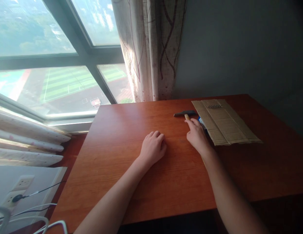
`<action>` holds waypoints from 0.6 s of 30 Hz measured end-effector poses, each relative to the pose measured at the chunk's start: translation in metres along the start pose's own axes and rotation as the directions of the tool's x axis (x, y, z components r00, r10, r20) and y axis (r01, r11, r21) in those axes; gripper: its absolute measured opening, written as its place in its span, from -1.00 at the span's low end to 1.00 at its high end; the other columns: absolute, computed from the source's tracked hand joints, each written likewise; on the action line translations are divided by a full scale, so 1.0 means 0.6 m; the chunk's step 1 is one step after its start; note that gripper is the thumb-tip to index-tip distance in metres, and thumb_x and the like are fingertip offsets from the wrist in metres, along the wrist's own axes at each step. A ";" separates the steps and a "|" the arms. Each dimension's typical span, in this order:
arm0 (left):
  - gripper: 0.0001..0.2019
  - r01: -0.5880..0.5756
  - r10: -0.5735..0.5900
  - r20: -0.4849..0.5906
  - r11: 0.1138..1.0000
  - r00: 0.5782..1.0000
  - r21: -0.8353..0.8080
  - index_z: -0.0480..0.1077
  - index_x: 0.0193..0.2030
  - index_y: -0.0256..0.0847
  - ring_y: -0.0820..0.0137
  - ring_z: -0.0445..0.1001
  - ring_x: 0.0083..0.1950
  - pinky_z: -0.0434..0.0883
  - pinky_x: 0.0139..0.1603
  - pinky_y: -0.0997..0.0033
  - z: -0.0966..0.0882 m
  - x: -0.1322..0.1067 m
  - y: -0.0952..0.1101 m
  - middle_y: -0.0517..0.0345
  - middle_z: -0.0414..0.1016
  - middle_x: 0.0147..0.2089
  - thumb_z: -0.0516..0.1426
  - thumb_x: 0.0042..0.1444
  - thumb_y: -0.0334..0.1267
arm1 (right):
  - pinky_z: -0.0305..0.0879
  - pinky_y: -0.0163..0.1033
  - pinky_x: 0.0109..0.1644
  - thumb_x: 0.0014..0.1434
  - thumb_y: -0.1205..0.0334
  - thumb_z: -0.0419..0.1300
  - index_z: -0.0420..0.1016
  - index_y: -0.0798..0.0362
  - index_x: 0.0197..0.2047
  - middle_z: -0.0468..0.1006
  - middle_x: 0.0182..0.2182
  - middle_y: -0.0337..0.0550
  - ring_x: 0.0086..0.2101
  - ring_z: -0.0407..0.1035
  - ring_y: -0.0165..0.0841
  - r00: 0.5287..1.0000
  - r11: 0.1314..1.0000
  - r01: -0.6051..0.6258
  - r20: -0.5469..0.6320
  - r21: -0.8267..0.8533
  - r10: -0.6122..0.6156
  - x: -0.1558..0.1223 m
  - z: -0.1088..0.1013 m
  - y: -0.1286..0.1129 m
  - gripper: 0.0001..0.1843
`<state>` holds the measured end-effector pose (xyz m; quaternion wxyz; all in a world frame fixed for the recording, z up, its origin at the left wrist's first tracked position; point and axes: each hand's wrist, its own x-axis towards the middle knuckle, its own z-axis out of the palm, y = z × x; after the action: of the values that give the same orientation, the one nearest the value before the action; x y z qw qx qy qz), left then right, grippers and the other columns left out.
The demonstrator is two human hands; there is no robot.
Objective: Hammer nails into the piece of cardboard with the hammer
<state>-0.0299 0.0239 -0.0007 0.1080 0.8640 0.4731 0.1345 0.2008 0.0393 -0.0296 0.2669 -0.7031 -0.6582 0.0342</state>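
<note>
A hammer (185, 113) with a dark metal head and a wooden handle lies on the reddish-brown wooden table (112, 156). My right hand (196, 136) has its fingers closed round the handle, just below the head; part of the handle shows again beside the wrist. Resting on the tabletop to the left, my left hand (153, 145) is loosely curled, knuckles up, and nothing shows in it. To the right of the hammer lies a flat piece of cardboard (227, 125). Several nails (214, 106) sit in a row at its far end. A blue and white item (202, 122), partly hidden, pokes out beside the cardboard's left edge.
Beyond the table stand a patterned curtain (151, 48) and a dark grey wall (229, 48). A window (68, 81) is at the left, with another curtain (24, 139) below. White cables (31, 217) and a plugged socket (16, 196) are at the lower left.
</note>
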 end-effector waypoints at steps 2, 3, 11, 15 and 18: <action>-0.89 0.001 -0.001 -0.001 1.000 1.000 -0.002 0.40 -0.26 -0.13 0.23 0.42 -0.10 0.39 -0.05 0.25 -0.001 0.000 0.001 0.03 0.46 -0.16 0.05 0.17 -0.35 | 0.37 0.03 0.17 -0.10 0.58 0.07 0.49 0.14 0.11 0.49 0.02 0.15 0.03 0.43 -0.07 1.000 0.997 -0.007 0.003 0.075 0.007 0.002 -0.003 -0.002 -0.34; -0.89 0.001 -0.001 -0.003 1.000 1.000 -0.004 0.40 -0.26 -0.13 0.23 0.42 -0.10 0.39 -0.05 0.25 -0.002 0.000 0.001 0.03 0.46 -0.17 0.05 0.17 -0.35 | 0.38 0.02 0.16 -0.11 0.56 0.09 0.50 0.13 0.10 0.52 0.00 0.12 0.00 0.44 -0.08 1.000 0.993 -0.022 0.014 0.120 0.021 0.003 -0.004 -0.004 -0.35; -0.77 0.021 -0.040 -0.067 0.966 0.997 -0.258 0.40 -0.04 -0.14 0.29 0.47 -0.15 0.39 -0.06 0.28 0.001 -0.002 0.006 0.07 0.52 -0.15 0.06 0.17 -0.35 | 0.42 -0.06 0.15 -0.08 0.42 0.13 0.47 0.07 0.04 0.58 0.01 -0.02 -0.02 0.50 -0.22 0.988 0.678 -0.120 0.151 0.725 0.013 -0.013 0.014 -0.075 -0.45; -0.83 0.127 -0.244 -0.099 0.763 0.965 -0.634 0.40 -0.11 -0.20 0.37 0.47 -0.32 0.38 -0.24 0.39 0.005 0.003 0.004 0.13 0.53 -0.30 0.07 0.25 -0.19 | 0.50 -0.14 0.05 0.01 0.35 0.20 0.47 0.06 0.00 0.60 -0.04 -0.04 -0.09 0.54 -0.26 0.978 0.507 -0.134 0.196 0.851 -0.071 -0.037 0.026 -0.124 -0.57; -0.72 0.176 -0.400 -0.056 0.520 0.915 -0.836 0.38 -0.26 -0.21 0.41 0.42 -0.40 0.36 -0.34 0.44 0.002 0.010 0.000 0.16 0.49 -0.37 0.10 0.24 -0.01 | 0.51 -0.19 0.04 0.02 0.37 0.19 0.48 0.04 0.01 0.59 -0.03 -0.06 -0.08 0.54 -0.29 0.977 0.474 -0.108 0.182 0.874 -0.112 -0.050 0.022 -0.141 -0.57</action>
<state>-0.0264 0.0290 -0.0009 0.4561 0.6008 0.5036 0.4211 0.1147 0.0145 -0.0143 0.5173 -0.4578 -0.5724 0.4418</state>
